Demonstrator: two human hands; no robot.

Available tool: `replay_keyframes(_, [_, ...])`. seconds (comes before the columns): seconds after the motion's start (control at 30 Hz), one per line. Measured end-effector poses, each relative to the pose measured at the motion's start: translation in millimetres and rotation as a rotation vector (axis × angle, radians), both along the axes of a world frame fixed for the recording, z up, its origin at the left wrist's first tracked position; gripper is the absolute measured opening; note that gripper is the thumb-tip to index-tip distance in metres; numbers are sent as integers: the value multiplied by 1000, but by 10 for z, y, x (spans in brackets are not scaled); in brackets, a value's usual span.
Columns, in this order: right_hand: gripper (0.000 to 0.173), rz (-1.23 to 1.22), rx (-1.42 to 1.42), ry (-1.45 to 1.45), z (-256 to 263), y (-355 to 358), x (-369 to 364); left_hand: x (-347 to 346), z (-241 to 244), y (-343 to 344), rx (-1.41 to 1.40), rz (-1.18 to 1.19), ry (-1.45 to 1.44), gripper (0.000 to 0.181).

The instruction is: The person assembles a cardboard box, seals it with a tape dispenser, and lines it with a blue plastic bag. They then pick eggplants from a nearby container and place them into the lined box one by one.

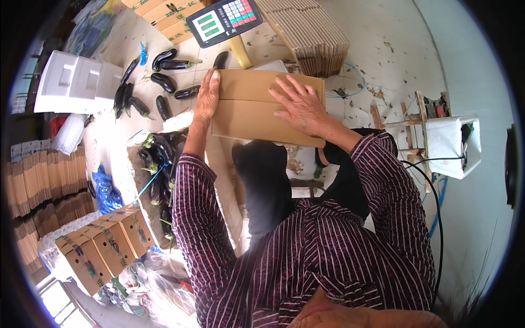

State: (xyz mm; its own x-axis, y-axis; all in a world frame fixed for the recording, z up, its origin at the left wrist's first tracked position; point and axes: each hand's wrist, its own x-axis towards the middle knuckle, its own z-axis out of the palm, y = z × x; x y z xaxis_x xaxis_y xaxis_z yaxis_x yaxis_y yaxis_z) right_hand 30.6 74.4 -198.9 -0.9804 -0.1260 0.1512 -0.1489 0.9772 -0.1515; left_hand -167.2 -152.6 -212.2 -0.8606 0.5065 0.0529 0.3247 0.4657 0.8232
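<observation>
A brown cardboard box (254, 117) lies before me above my knees, its two top flaps folded down with a seam between them. My left hand (208, 96) holds the box's left edge, thumb uppermost; its other fingers are partly hidden. Spread flat on the right part of the top, my right hand (301, 107) touches the flaps with its fingers apart. Just beyond the box stands a digital scale, its display and keypad head (224, 21) on a yellow post (240, 51). The scale's platform (270, 66) is mostly hidden by the box.
Loose eggplants (163, 83) lie on the tiled floor to the left. More eggplants (162, 149) fill a foam-walled container (139, 176) beside my left arm. Flattened cartons (307, 33) stand beyond the box. Closed printed cartons (108, 242) sit lower left; a wooden stool (410, 123) is at right.
</observation>
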Motion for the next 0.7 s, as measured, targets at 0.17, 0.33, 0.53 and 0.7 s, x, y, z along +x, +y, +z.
replay_keyframes(0.17, [56,15,-243,52,-7,28,-14,-75,-207,55,-116,-130,178,50])
replay_keyframes(0.33, [53,-330,-217,252,-53,294,-51,-3,-169,103,-72,-154,157,44])
replay_keyframes(0.53, [69,-622,-418,169,-354,414,-69,103,18,128,31,-144,-118,61])
replay_keyframes(0.7, [76,-571,-393,112,-267,440,-173,266,155,13,433,-97,-611,98])
